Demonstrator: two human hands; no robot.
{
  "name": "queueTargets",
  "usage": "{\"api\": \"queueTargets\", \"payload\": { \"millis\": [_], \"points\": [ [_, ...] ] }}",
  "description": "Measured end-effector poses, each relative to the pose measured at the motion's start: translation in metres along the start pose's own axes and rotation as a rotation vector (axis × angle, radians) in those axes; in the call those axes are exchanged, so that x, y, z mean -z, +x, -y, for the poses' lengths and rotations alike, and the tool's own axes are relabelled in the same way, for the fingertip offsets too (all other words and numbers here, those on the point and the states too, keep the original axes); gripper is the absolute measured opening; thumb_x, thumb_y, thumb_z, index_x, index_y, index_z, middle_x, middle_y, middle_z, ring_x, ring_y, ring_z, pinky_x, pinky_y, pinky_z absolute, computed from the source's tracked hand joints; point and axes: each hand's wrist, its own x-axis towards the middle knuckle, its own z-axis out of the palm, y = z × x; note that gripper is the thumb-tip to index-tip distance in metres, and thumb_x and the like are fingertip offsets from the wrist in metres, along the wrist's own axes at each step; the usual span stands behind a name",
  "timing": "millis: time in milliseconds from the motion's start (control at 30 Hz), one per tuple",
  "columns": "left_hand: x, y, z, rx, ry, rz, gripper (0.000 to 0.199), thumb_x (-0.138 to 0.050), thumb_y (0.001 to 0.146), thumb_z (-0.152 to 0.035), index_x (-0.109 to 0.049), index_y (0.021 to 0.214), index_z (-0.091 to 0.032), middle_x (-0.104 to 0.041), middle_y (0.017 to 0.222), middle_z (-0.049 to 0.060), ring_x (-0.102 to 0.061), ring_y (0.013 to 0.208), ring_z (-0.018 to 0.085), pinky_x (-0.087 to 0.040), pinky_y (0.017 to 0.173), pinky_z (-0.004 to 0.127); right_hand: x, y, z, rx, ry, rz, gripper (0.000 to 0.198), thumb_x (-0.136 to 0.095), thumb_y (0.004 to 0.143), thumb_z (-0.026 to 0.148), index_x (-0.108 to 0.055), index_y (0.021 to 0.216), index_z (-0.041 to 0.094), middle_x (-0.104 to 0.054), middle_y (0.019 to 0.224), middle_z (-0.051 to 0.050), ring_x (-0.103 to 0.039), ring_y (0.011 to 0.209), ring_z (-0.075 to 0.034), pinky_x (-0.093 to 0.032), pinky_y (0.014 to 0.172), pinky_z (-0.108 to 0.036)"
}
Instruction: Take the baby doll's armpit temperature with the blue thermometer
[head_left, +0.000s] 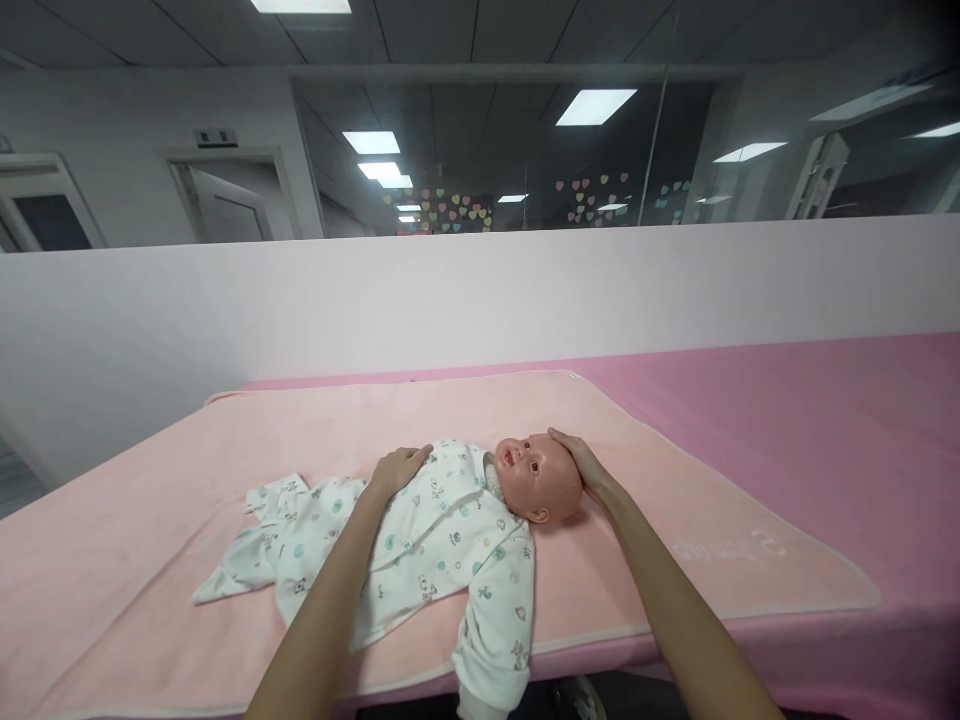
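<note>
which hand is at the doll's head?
The right hand, cupped against the crown of the doll's head. The left hand rests instead on the printed clothing over its middle.

A baby doll (454, 530) lies on a peach blanket (322, 425), the left hand (400, 468) resting on its torso, the right hand (583, 462) cupping its head.

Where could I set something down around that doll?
Bare pink sheet shows on the right, between the pale edge of the peach blanket and the white partition. The blanket also lies bare behind the baby doll and left of its printed clothes. It is crowded mid-blanket: the left hand lies on the clothes, the right hand on the doll's head.
</note>
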Motion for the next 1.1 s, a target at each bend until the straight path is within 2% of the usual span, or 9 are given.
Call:
{"api": "queueTargets", "payload": {
  "millis": [767,1100],
  "points": [
    [-0.0001,-0.0013,-0.0012,0.013,0.024,0.003,0.069,-0.022,0.074,-0.071,-0.063,0.106,-0.026,-0.062,0.114,0.005,-0.053,0.107,0.031,-0.039,0.090,0.037,-0.0009,0.0008,0.0011,0.021,-0.005,-0.025,0.042,-0.063,0.067,0.051,-0.070,0.085,0.014,-0.070,0.091,-0.008,-0.062,0.091,-0.025,-0.046,0.084,-0.033],
    [0.0012,-0.0051,-0.0040,0.006,-0.046,-0.015,0.064,-0.029,0.074,-0.068,-0.065,0.104,-0.025,-0.062,0.112,0.006,-0.053,0.107,0.034,-0.038,0.090,0.041,-0.0003,0.0012,-0.0006,0.044,-0.020,-0.030,0.041,-0.062,0.067,0.050,-0.070,0.085,0.014,-0.070,0.092,-0.007,-0.062,0.092,-0.024,-0.045,0.084,-0.032]
  ]
}}
